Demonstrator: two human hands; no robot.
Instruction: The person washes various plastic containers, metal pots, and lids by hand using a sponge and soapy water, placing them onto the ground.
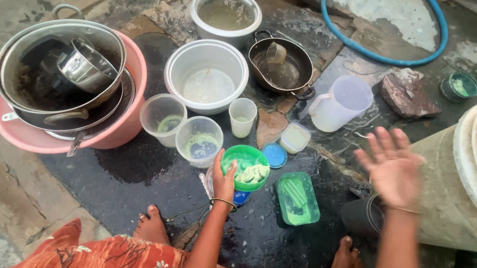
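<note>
Two hands show us barely begun: our left hand grips the round green plastic bowl, our right hand hangs spread and empty beyond it, while soiled clear plastic tubs wait behind that bowl.

The wet stone floor holds lots of dishes. A pink tub sits near its left edge. A white bowl sits in the middle, with a white jug beside it. A green box lies close to the near edge. A blue hose curls at the far right corner.
</note>
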